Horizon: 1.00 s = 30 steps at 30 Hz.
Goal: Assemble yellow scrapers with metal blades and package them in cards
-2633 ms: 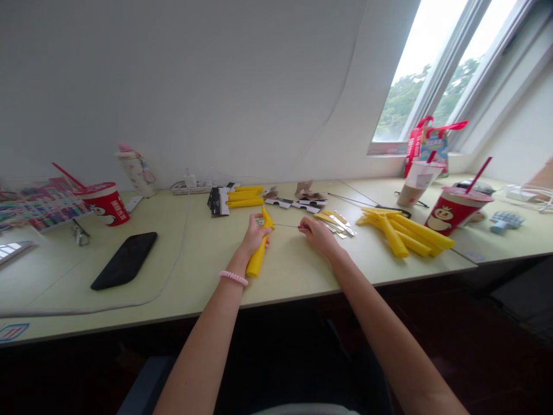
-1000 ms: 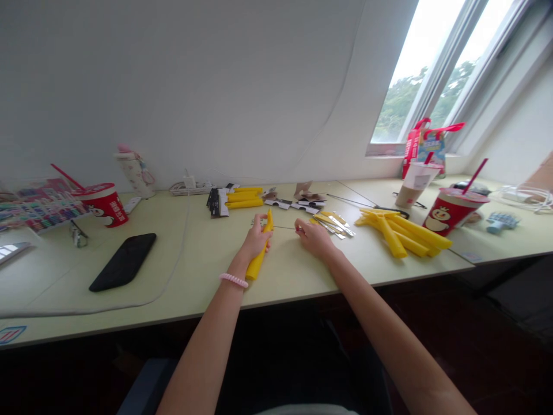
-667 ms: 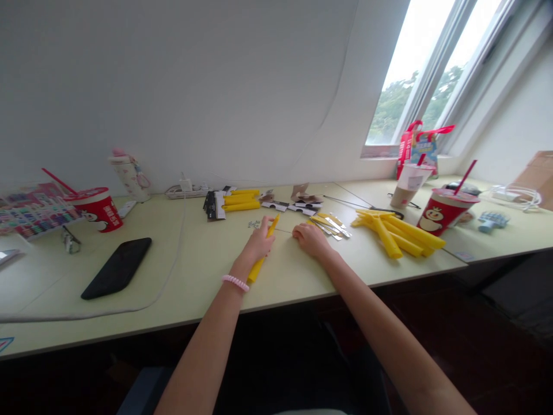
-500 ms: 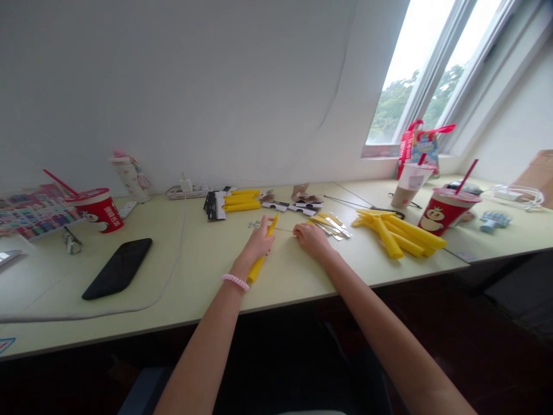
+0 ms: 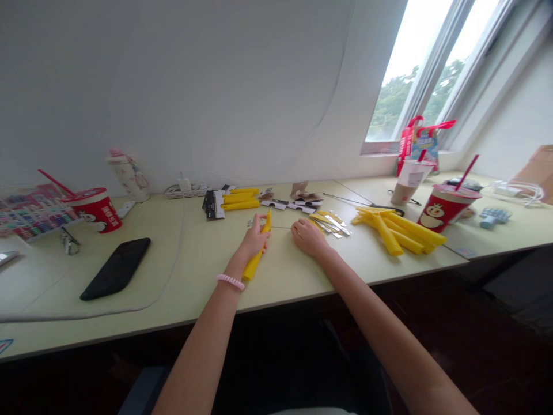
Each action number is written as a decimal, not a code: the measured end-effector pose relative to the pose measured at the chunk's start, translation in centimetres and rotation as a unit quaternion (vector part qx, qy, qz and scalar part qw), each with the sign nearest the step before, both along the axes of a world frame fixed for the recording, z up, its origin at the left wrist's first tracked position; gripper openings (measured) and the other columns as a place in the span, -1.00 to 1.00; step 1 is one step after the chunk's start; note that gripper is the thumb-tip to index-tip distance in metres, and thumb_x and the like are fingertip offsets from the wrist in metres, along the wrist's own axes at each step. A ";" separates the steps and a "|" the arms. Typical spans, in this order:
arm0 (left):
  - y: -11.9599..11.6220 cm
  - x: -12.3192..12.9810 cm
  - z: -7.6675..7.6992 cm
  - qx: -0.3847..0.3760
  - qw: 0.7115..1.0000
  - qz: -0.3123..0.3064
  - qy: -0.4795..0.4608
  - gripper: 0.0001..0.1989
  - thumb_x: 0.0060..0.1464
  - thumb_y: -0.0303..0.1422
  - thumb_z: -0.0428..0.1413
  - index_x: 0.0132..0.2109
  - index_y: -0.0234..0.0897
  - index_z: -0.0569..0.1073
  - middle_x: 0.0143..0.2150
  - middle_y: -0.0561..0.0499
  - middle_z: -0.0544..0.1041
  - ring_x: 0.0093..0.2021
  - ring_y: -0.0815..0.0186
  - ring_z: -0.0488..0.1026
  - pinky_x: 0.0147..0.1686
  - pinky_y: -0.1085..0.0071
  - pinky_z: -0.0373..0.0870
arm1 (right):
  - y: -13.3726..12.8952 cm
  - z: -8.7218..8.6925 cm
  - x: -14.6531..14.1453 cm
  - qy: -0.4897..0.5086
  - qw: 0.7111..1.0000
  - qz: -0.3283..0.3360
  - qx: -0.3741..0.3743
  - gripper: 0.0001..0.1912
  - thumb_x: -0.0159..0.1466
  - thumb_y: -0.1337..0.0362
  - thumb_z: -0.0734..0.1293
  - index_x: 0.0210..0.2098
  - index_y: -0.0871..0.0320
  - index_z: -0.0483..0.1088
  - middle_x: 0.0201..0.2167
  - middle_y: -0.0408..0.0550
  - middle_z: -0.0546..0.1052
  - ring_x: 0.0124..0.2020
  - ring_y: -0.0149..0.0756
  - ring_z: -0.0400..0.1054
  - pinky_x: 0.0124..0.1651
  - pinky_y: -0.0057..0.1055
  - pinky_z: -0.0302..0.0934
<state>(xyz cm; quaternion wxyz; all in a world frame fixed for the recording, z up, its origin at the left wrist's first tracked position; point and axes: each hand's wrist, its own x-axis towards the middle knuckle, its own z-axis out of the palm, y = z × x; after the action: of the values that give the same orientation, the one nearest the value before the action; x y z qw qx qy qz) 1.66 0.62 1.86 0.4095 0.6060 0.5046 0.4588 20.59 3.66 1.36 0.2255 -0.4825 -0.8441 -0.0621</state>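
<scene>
My left hand (image 5: 254,239) grips a yellow plastic handle (image 5: 254,256), which runs from above my fingers down toward the desk's front edge. A thin wire (image 5: 281,227) stretches from that handle to my right hand (image 5: 309,238), which pinches its end and rests on the desk. Just right of my right hand lie several narrow metal strips (image 5: 328,223). A heap of yellow plastic T-shaped pieces (image 5: 389,233) lies farther right. More yellow bars (image 5: 237,203) lie beyond my left hand.
A black phone (image 5: 116,269) lies at the left of the pale desk (image 5: 181,276). Red cups with straws (image 5: 95,211) stand at both ends, with the right one (image 5: 444,208) near a milk tea cup (image 5: 408,183). A power strip (image 5: 185,193) sits along the wall.
The yellow handle has swung from leaning right to a more upright slant in my left hand. The whole view has shifted slightly as my head moved.
</scene>
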 end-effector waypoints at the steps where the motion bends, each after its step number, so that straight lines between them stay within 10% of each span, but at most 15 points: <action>1: 0.0 0.0 0.0 0.001 1.000 0.001 -0.005 -0.59 -0.01 -0.46 0.00 0.01 -0.16 0.12 -0.28 -0.01 0.38 -0.67 0.56 0.23 -0.70 0.61 0.19 | 0.0 0.0 0.1 0.008 1.000 0.014 0.007 -0.71 0.29 0.30 0.06 -0.35 0.19 0.37 -0.31 0.08 0.40 -0.24 -0.27 0.26 -0.20 -0.41 0.06; 15: -0.2 -0.7 -0.2 -0.032 0.999 -0.005 -0.037 -0.58 0.00 -0.43 0.03 0.01 -0.12 0.09 -0.33 0.05 0.36 -0.66 0.55 0.25 -0.70 0.59 0.20 | 0.1 0.1 0.9 0.194 0.979 0.040 -0.055 -0.86 0.10 0.27 0.29 -0.34 0.16 0.28 -0.44 -0.12 0.42 -0.41 -0.37 0.27 -0.38 -0.50 0.07; 30: -0.2 -1.0 -0.5 -0.021 1.000 0.006 -0.014 -0.52 0.02 -0.40 0.03 0.08 -0.14 0.07 -0.38 0.05 0.36 -0.66 0.53 0.25 -0.69 0.59 0.20 | -0.1 0.2 0.8 0.182 0.980 0.021 -0.074 -0.87 0.19 0.21 0.24 -0.32 0.14 0.29 -0.40 -0.10 0.47 -0.38 -0.35 0.30 -0.37 -0.49 0.05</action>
<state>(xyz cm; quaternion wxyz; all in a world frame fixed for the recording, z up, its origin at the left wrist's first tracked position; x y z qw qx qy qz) 0.68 0.44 1.41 0.4269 0.5878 0.5119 0.4585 21.41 3.55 1.51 0.3401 -0.4831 -0.8013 0.0941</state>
